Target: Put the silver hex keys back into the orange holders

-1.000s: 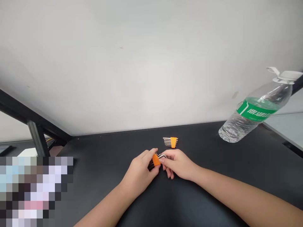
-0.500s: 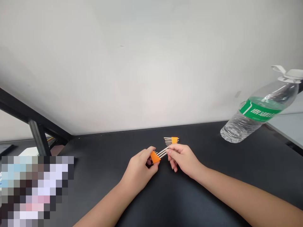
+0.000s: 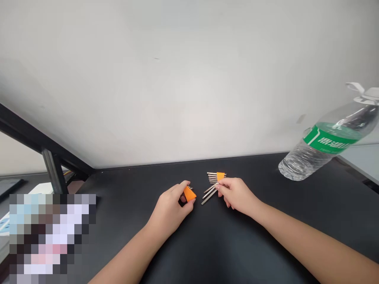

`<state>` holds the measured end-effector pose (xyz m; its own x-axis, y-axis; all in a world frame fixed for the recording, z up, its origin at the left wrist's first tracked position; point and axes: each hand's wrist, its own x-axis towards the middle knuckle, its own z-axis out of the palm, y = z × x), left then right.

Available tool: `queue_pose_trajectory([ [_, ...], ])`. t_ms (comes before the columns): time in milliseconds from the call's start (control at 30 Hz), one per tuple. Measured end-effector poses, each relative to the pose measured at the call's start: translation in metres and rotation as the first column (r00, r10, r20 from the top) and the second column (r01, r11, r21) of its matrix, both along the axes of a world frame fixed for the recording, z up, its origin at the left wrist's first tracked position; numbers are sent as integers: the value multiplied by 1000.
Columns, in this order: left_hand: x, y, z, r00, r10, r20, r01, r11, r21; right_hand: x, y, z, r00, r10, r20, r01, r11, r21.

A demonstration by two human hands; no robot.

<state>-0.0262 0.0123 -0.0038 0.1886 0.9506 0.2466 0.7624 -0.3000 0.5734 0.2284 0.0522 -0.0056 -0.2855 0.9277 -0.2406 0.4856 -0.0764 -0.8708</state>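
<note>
My left hand (image 3: 170,205) pinches an orange hex key holder (image 3: 190,194) between thumb and fingers; a few short metal ends poke out at its upper side. My right hand (image 3: 237,194) is closed on several silver hex keys (image 3: 209,195), which fan out toward the lower left, apart from the holder. Just behind the right hand, a second orange holder (image 3: 220,176) lies on the black table, with several metal hex keys (image 3: 212,176) still in it. Part of that holder is hidden by my right fingers.
A large water bottle (image 3: 330,138) with a green label stands at the right rear. The black table (image 3: 142,177) meets a pale wall (image 3: 189,79) at the back. A black metal frame (image 3: 53,169) rises at the left, near a pixelated area.
My right hand has drawn several hex keys out of the orange holder and moved to the right with them. My left hand keeps the holder, shifted slightly left.
</note>
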Motion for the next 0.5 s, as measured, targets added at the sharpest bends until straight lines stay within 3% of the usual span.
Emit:
queue_pose_trajectory([
  [133,1,-1,0,1000,0,-13,0,1000,-27,2,0,3,983,70,171,-112,961,253],
  [200,1,-2,0,1000,-1,-11,1,1000,-28,3,1,2,973,66,220,-134,941,311],
  [367,1,-2,0,1000,1,-16,-1,1000,-25,6,4,-4,962,53,267,-149,924,354],
  [500,1,0,0,1000,-5,-14,5,1000,-18,8,7,-4,963,49,265,-131,945,300],
])
